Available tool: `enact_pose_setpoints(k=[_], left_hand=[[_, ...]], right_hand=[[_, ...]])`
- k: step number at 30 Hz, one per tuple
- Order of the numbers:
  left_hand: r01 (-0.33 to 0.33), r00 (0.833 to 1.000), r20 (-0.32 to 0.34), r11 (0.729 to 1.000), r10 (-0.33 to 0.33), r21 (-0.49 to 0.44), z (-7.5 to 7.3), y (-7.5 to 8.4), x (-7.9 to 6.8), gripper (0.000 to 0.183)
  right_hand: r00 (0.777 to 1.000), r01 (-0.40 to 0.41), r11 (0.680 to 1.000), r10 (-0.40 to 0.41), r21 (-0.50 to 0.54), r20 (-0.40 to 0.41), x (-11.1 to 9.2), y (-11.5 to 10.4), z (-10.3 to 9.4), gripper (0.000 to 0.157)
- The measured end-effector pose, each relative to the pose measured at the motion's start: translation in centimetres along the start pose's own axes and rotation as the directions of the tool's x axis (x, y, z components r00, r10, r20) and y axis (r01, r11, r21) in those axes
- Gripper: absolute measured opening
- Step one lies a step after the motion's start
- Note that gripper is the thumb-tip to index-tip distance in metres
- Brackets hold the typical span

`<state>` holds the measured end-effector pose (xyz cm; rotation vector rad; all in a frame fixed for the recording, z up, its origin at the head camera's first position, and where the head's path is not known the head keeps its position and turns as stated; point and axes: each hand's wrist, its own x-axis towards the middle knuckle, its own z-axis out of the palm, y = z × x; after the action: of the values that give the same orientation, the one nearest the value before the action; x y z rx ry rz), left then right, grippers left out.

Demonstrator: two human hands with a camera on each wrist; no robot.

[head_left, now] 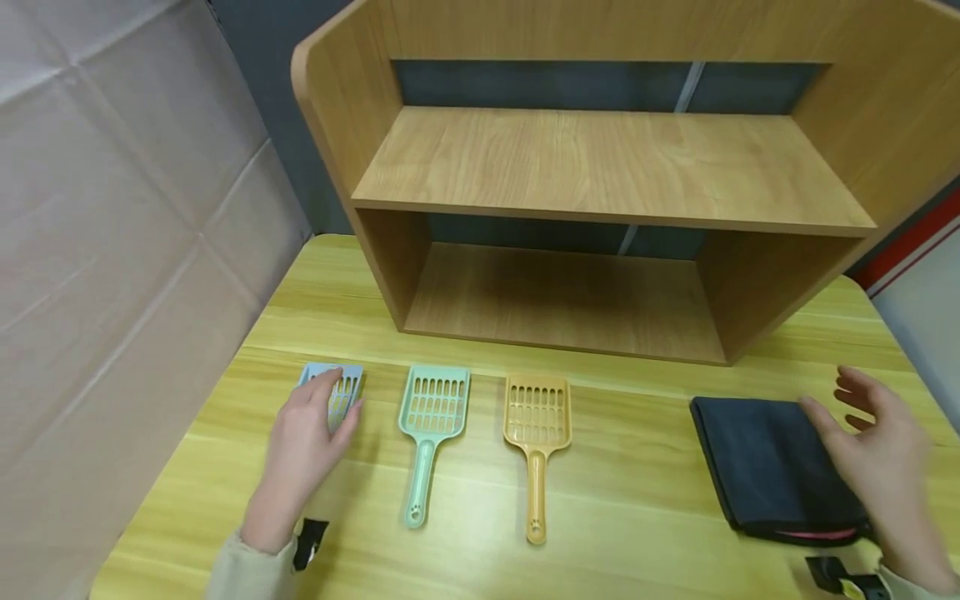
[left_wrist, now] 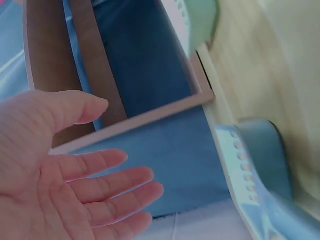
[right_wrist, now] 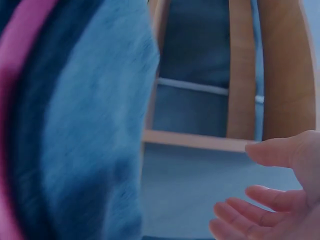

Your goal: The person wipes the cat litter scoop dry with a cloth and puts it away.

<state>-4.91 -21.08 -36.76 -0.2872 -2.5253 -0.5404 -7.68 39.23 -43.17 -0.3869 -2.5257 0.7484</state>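
Three slotted litter scoops lie in a row on the table: a blue scoop (head_left: 347, 392) at the left, a mint green scoop (head_left: 435, 408) beside it and a yellow-orange scoop (head_left: 537, 412). My left hand (head_left: 303, 442) hovers over the blue one, hiding its handle; its fingers are extended and hold nothing, as the left wrist view also shows. At the right lies a folded dark navy cloth item (head_left: 780, 467) with a pink strip at its near edge. My right hand (head_left: 881, 442) is at its right side, thumb apart from relaxed fingers, holding nothing.
A two-level wooden shelf (head_left: 615, 212) stands at the back of the wood-grain table (head_left: 480, 558). A pale covered wall (head_left: 135, 275) runs along the left side. A red and white panel (head_left: 918, 258) is beyond the right edge.
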Motion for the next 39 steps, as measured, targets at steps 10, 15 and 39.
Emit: enact_pose_setpoints(k=[10,15,39], left_hand=[[0.188,0.979,0.074,0.981,-0.191,0.052,-1.3,-1.4,-2.5,0.048],[0.277,0.948,0.139,0.957,-0.286,0.081,-1.9,-1.9,-3.5,0.048],[0.521,0.754,0.413,0.848,-0.512,0.099,-2.5,-4.5,-5.7,0.035]], right_hand=[[0.96,-0.108,0.99,0.129,-0.096,0.249,-0.3,3.8,-0.3,0.08],[0.923,-0.145,0.978,0.189,-0.15,0.334,-0.9,2.9,-1.2,0.085],[0.764,-0.319,0.931,0.364,-0.178,0.533,-1.2,1.1,-2.9,0.087]])
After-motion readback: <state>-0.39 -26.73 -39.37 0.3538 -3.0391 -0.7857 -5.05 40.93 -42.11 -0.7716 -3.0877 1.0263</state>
